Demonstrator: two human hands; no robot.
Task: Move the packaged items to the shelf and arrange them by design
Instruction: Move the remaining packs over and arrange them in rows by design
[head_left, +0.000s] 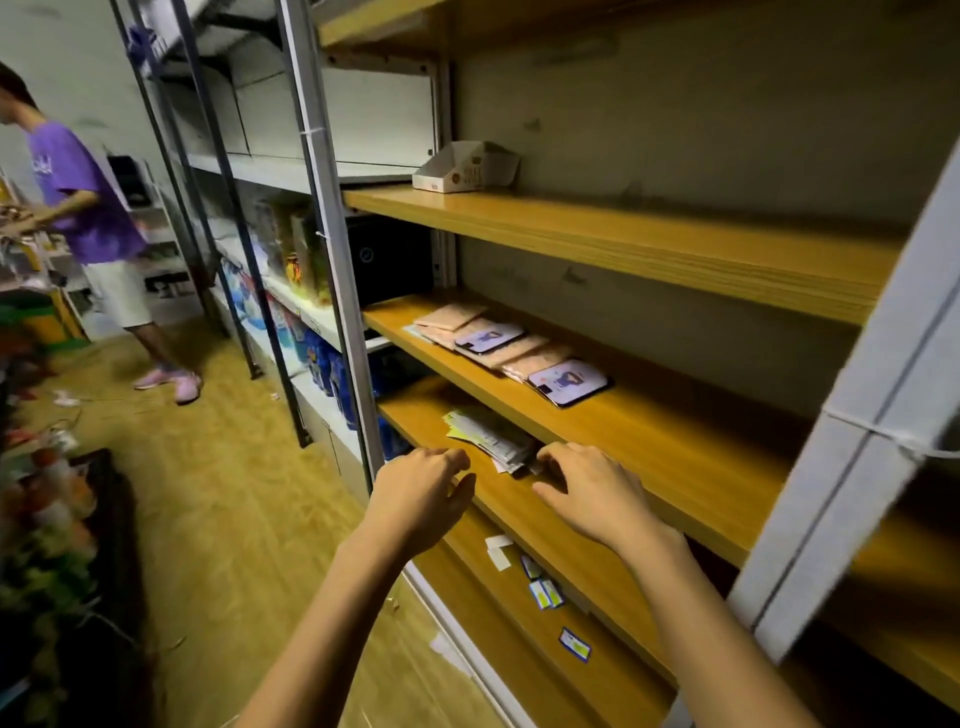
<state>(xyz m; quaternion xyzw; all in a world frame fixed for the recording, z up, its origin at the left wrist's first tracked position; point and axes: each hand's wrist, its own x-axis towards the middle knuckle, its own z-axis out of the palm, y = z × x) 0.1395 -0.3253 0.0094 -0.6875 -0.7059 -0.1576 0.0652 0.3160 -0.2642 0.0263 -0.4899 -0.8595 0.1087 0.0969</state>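
A loose stack of pale packaged items (491, 434) lies on a low wooden shelf board (545, 525). My right hand (587, 491) reaches to the stack's near end, fingertips curled at its edge; whether they grip it is hidden. My left hand (421, 493) hovers just left of the stack, fingers relaxed, holding nothing. One board higher, a row of flat packages (511, 345) lies side by side: several pinkish ones and two with a purple cartoon design (569, 382).
A white cardboard display box (465, 166) sits on the upper board. Small blue-and-yellow packets (545, 592) lie on the bottom board. Grey metal uprights (332, 249) frame the shelf. A person in a purple shirt (78, 197) stands at the left; clutter (47, 519) lines the floor.
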